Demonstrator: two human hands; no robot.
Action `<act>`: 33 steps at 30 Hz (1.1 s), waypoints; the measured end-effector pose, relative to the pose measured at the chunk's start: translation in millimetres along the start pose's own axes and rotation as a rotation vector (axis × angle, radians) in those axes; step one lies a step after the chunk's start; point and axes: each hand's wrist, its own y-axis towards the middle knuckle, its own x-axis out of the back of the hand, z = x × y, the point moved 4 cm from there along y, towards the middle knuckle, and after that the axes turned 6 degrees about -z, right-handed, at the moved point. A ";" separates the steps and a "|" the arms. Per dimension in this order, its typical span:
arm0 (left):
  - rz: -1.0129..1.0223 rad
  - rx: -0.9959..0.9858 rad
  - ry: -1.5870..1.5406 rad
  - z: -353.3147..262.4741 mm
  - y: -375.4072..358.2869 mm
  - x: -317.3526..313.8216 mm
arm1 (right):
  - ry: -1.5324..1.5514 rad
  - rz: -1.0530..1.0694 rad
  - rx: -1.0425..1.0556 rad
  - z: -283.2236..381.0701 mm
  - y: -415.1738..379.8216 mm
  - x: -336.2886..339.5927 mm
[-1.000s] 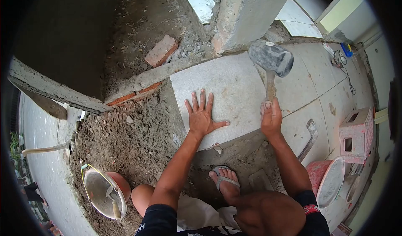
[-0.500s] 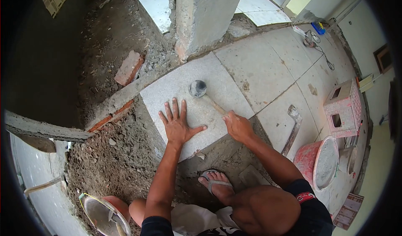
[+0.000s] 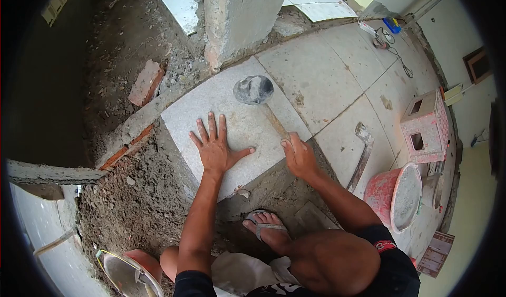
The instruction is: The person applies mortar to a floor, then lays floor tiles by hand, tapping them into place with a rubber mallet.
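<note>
Mallet point(image 3: 254, 90) in my right hand point(image 3: 298, 156): my fingers are wrapped tight around the near end of its wooden handle, and the grey rubber head sits over the far part of the floor tile point(image 3: 232, 124), though I cannot tell if it touches the surface. My left hand point(image 3: 216, 148) lies flat on the same tile, just left of the handle, fingers spread wide and pointing away from me, thumb out to the right, holding nothing. The tile rests on a mortar bed, its near edge above my sandalled foot point(image 3: 266, 228). Left of the tile is loose dirt, with a brick point(image 3: 145, 82) lying on the far side. A concrete column point(image 3: 238, 13) stands beyond the tile. To the right, on laid tiles, lie a metal bar point(image 3: 361, 152), a red bucket point(image 3: 392, 197) and a pink stool point(image 3: 427, 125).
</note>
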 end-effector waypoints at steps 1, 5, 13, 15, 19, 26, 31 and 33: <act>0.021 0.009 0.008 -0.4 -0.2 0.0 | -0.014 -0.016 -0.002 -0.6 -3.6 1.0; 0.028 0.007 0.016 0.8 2.9 -2.2 | -0.236 0.120 -0.069 -10.2 -1.8 -5.9; 0.033 0.012 0.025 -0.2 2.3 -3.8 | -0.116 0.030 0.006 -10.0 -1.5 -6.6; 0.035 0.005 0.006 -1.0 3.8 -2.1 | -0.128 0.056 -0.030 -9.5 -1.9 -6.0; 0.036 0.013 -0.023 -1.7 2.9 -0.8 | -0.077 0.005 0.012 -13.6 -6.9 -4.0; 0.040 0.022 -0.021 -3.0 2.5 -0.4 | 0.081 -0.059 -0.024 1.7 -11.7 -3.4; 0.045 0.024 -0.021 -3.5 4.2 -0.2 | -0.107 0.066 -0.021 -1.4 2.3 -1.8; 0.043 0.027 -0.019 -2.6 3.1 -1.1 | -0.003 -0.040 0.078 3.9 1.1 0.7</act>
